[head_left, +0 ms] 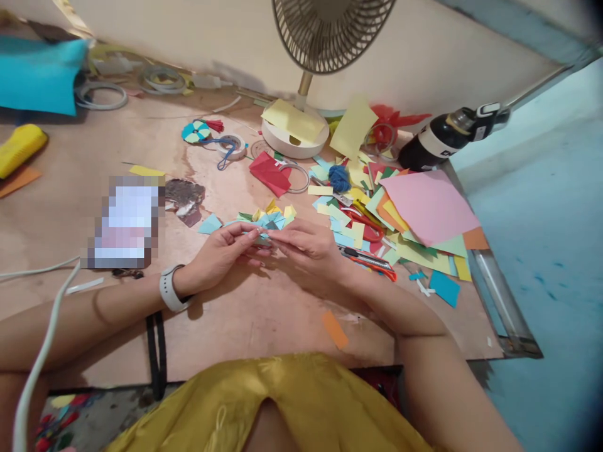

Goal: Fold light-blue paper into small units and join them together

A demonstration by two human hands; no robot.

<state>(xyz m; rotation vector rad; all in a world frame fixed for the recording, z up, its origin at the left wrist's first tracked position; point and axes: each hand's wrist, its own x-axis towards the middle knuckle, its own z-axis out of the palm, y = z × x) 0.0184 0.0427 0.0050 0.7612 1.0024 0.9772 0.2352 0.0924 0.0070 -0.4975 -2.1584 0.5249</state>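
Note:
My left hand (229,253) and my right hand (308,246) meet over the middle of the table. Their fingertips pinch a small light-blue piece of paper (262,237), mostly hidden by the fingers. Just beyond them lies a small cluster of folded paper pieces (273,218) in light blue and yellow. A single light-blue folded piece (210,224) rests to the left of that cluster. Close to my right hand are a box cutter (365,257) and orange-handled scissors (367,229), partly among paper scraps.
A fan (294,139) stands at the back, with a black bottle (436,141) to its right. Coloured paper sheets (431,204) and scraps cover the right side. A blurred phone (127,220) with a white cable (44,345) lies left. Tape rolls (230,145) sit behind.

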